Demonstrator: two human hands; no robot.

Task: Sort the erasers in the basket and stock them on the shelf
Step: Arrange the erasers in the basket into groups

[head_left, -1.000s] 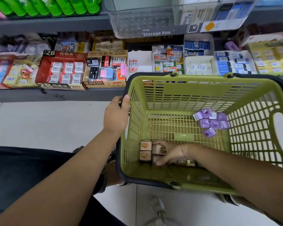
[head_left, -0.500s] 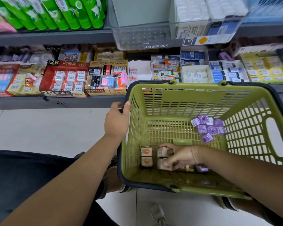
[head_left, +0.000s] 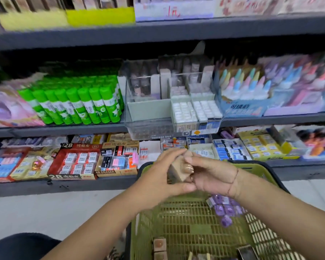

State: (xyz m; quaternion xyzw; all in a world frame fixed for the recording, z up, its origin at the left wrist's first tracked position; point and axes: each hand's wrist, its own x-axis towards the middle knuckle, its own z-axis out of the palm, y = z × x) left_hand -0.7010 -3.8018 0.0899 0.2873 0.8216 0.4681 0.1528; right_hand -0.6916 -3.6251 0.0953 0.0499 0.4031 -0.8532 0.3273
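Both of my hands are raised above the green basket [head_left: 188, 226] and meet around a small stack of brown boxed erasers [head_left: 178, 170]. My left hand [head_left: 158, 177] cups the stack from the left and below. My right hand [head_left: 212, 175] holds it from the right, fingers curled over the top. Motion blur smears the stack. Inside the basket lie a cluster of purple wrapped erasers [head_left: 224, 208] at the right and more brown boxed erasers [head_left: 159, 245] near the front wall.
The bottom shelf [head_left: 68, 186] behind the basket carries open eraser trays: a red 2B box [head_left: 77, 162], a 4B eraser box [head_left: 118, 160], blue and yellow packs. Above stand green glue sticks [head_left: 77, 102] and a clear storage box [head_left: 167, 113]. Pale floor lies at the left.
My right hand lifted brown erasers out of the basket bottom. My left hand let go of the basket rim and joined it. The view tilted up toward the shelves.
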